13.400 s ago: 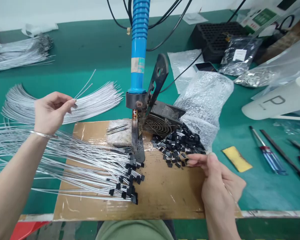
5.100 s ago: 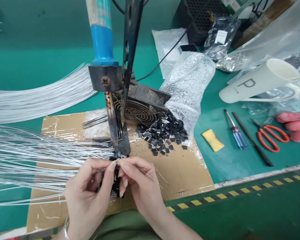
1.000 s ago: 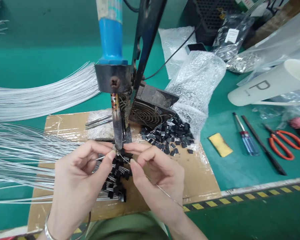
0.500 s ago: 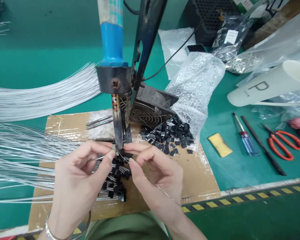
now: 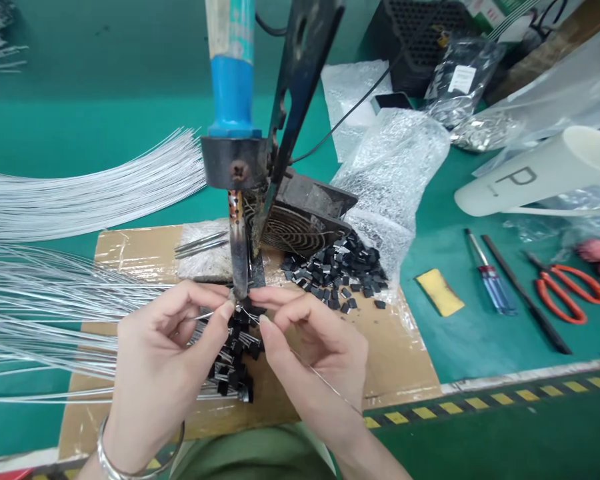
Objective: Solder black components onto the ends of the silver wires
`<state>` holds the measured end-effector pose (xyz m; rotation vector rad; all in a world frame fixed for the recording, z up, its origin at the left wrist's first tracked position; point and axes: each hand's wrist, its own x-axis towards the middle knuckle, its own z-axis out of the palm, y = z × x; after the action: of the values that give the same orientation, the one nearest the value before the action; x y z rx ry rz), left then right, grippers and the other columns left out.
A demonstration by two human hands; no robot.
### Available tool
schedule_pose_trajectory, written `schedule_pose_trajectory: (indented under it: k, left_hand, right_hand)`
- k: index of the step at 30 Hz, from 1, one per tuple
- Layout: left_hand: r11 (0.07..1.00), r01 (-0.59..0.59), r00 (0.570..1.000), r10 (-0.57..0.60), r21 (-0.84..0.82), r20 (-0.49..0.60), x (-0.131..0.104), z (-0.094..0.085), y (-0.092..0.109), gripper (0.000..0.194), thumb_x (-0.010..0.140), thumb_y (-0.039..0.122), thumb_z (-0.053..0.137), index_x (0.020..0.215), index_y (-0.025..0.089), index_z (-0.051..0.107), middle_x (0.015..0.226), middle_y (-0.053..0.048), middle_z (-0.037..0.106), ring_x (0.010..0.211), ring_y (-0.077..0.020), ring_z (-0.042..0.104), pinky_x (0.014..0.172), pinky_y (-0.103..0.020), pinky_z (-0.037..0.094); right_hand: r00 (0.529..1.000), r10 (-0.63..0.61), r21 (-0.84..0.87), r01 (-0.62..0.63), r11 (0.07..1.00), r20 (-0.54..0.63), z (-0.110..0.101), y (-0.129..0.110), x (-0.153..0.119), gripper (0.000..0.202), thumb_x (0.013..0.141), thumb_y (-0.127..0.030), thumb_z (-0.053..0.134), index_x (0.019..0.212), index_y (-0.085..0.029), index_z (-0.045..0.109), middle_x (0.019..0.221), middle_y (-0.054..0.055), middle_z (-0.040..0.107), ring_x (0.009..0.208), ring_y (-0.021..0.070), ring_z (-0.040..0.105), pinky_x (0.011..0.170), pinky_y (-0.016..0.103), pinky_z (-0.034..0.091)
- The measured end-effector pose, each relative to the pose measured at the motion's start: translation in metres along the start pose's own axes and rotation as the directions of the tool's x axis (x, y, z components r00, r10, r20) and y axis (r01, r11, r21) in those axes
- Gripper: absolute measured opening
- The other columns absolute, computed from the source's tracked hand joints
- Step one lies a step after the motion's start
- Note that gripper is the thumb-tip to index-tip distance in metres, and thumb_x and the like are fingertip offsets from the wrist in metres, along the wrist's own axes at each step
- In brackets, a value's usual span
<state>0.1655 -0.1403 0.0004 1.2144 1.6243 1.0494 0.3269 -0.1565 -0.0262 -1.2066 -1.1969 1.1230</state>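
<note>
A soldering iron with a blue handle is clamped upright in a black stand, tip down between my hands. Just left of the tip, my left hand is closed in a pinch on a thin silvery wire; whatever small part sits at its end is mostly covered by the fingertips. From the right, my right hand pinches a thin strand of solder wire, its end close to the tip. Under both hands lie wires ending in black connectors.
Bundles of white wires lie at left. Behind the iron are a dusty fan and a pile of black pieces on cardboard. To the right are a yellow sponge, screwdriver, orange-handled pliers and white cup.
The view has shifted slightly, so the iron and my left hand appear a little further right. Both hands keep their pinches near the tip.
</note>
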Motion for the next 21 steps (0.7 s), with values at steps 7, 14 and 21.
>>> schedule_pose_trajectory:
  k: [7, 14, 21]
  left_hand:
    - [1.000, -0.010, 1.000, 0.010, 0.002, -0.004, 0.0001, -0.0008, -0.0024, 0.008, 0.082, 0.019, 0.081, 0.079, 0.026, 0.080, 0.085, 0.003, 0.080, 0.072, -0.0083, 0.075, 0.067, -0.010, 0.059]
    - [1.000, -0.014, 1.000, 0.014, -0.003, 0.003, 0.0012, 0.0009, -0.0007, 0.009, 0.081, 0.017, 0.080, 0.076, 0.025, 0.080, 0.085, 0.003, 0.081, 0.073, -0.0078, 0.075, 0.066, -0.008, 0.057]
    - [0.999, -0.030, 1.000, 0.030, -0.012, -0.006, 0.0008, 0.0015, -0.0028, 0.012, 0.080, 0.015, 0.080, 0.078, 0.027, 0.080, 0.088, 0.005, 0.081, 0.075, -0.0069, 0.076, 0.070, -0.007, 0.058]
  right_hand:
    - [1.000, -0.006, 0.009, 0.006, 1.000, -0.005, 0.0006, 0.0000, -0.0004, 0.020, 0.096, -0.013, 0.074, 0.082, -0.025, 0.066, 0.116, 0.008, 0.086, 0.114, 0.0265, 0.081, 0.100, 0.041, 0.064]
    - [1.000, -0.015, -0.002, 0.015, 1.000, -0.020, 0.0013, 0.0005, -0.0007, 0.019, 0.095, -0.012, 0.074, 0.083, -0.025, 0.067, 0.114, 0.007, 0.086, 0.111, 0.0252, 0.082, 0.099, 0.039, 0.064]
    - [0.999, -0.016, 0.031, 0.017, 0.999, -0.033, 0.0035, 0.0019, -0.0019, 0.020, 0.096, -0.010, 0.074, 0.084, -0.025, 0.069, 0.114, 0.005, 0.086, 0.110, 0.0220, 0.082, 0.099, 0.035, 0.062]
